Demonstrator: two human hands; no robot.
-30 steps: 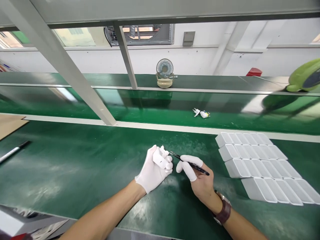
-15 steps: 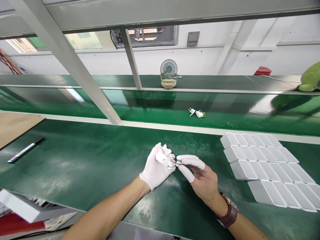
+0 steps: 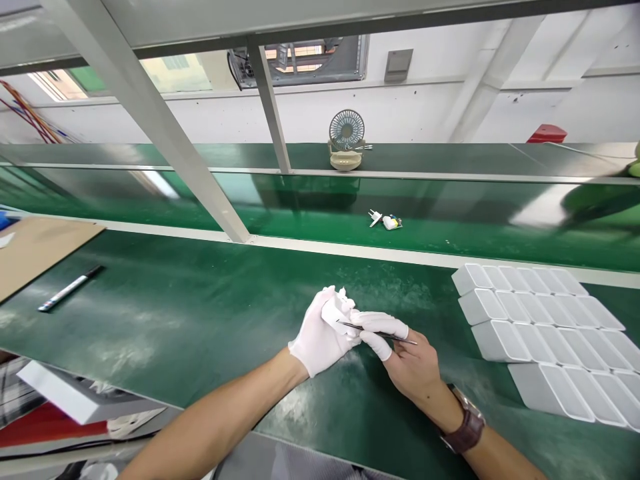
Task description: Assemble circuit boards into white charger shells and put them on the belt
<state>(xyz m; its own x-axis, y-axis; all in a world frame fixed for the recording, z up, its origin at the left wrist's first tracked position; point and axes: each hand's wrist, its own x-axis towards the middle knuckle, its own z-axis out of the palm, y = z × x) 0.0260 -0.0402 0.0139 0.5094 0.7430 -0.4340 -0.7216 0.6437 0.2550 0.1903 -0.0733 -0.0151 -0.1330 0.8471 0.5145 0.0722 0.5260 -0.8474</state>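
Observation:
My left hand, in a white glove, is closed around a small white plastic housing. Other small white pieces show by its fingertips, too small to make out. White finger covers are on the fingers of my right hand, which pinches thin dark tweezers. The tweezers' tips reach the face of the housing, at or close to a small dark slot. Whether anything sits between the tips, I cannot tell. Both hands are close together just above the green work surface.
Rows of white rectangular trays stand at the right. A white plug part and a small white assembly lie on the green strip behind. Left are a marker and a brown board. A fan stands on the shelf; a slanted post rises left.
My right hand has come closer to my left, and the tweezers' tips have moved onto the housing's face. The head view has shifted slightly.

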